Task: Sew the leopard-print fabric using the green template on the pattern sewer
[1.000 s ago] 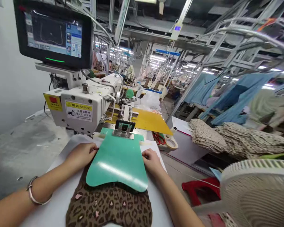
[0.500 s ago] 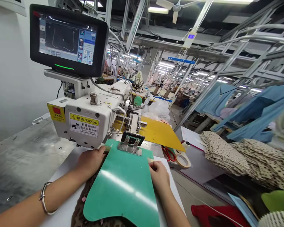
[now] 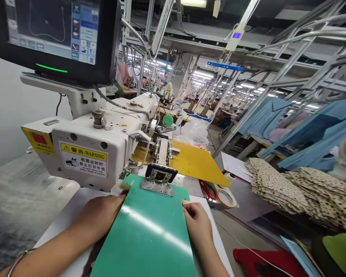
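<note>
A glossy green template plate lies on the white work surface, hinged by a metal clamp to the white sewing machine. My left hand rests flat at the plate's left edge, fingers tucked under it on dark leopard-print fabric that barely shows. My right hand presses at the plate's right edge, fingertips near a strip of tape. Neither hand lifts anything.
A touch screen hangs over the machine. Behind the clamp lies a yellow board. Red scissors and a tape roll sit to the right. Spotted fabric pieces pile at the right; blue garments hang beyond.
The view has moved closer and lower toward the machine. Both hands slid forward along the green plate's edges toward the clamp; the leopard fabric has dropped almost out of view.
</note>
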`<move>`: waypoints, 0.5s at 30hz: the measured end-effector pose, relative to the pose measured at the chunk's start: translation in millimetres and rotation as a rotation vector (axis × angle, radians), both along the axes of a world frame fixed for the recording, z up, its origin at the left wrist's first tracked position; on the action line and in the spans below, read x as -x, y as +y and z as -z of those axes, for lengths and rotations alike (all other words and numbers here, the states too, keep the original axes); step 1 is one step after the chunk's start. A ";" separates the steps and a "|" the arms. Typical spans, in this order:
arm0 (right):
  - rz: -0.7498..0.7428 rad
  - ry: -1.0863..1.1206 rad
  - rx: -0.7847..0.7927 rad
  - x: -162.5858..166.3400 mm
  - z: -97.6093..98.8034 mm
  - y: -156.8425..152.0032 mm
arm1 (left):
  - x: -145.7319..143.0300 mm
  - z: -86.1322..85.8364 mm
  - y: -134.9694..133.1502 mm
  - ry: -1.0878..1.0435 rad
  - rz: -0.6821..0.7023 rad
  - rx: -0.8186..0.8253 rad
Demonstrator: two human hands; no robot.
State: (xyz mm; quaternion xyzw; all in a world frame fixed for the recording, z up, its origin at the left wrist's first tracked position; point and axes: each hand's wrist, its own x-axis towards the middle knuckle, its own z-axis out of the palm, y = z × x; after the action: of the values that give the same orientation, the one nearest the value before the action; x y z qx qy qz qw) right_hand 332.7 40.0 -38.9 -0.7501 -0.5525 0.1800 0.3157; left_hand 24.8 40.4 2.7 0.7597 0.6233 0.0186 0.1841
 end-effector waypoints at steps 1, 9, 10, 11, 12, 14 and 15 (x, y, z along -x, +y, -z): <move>0.002 0.004 0.002 -0.4 0.0 0.4 | -0.7 -0.4 -0.5 -0.005 -0.004 0.009; 0.009 -0.009 0.002 -0.9 0.8 1.8 | -2.1 -3.8 -1.6 -0.015 -0.043 0.055; 0.014 -0.015 -0.013 -0.2 1.3 1.8 | -2.2 -4.2 -1.5 -0.016 -0.042 0.062; 0.017 -0.023 -0.029 0.5 1.7 1.7 | -2.2 -4.3 -1.3 -0.017 -0.045 0.068; 0.015 -0.031 -0.042 1.2 2.0 1.5 | -1.9 -3.9 -1.0 -0.017 -0.052 0.075; 0.010 -0.047 -0.051 2.6 1.8 0.9 | 0.2 -0.5 0.4 -0.005 -0.071 0.096; 0.011 -0.055 -0.050 3.2 1.3 0.6 | 2.2 3.2 1.8 0.009 -0.081 0.113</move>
State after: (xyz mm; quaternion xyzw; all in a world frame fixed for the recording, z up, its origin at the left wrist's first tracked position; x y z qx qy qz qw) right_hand 329.4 40.6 -40.3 -0.7498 -0.5611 0.1435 0.3201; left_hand 22.6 42.2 -0.4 0.7224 0.6544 -0.0128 0.2230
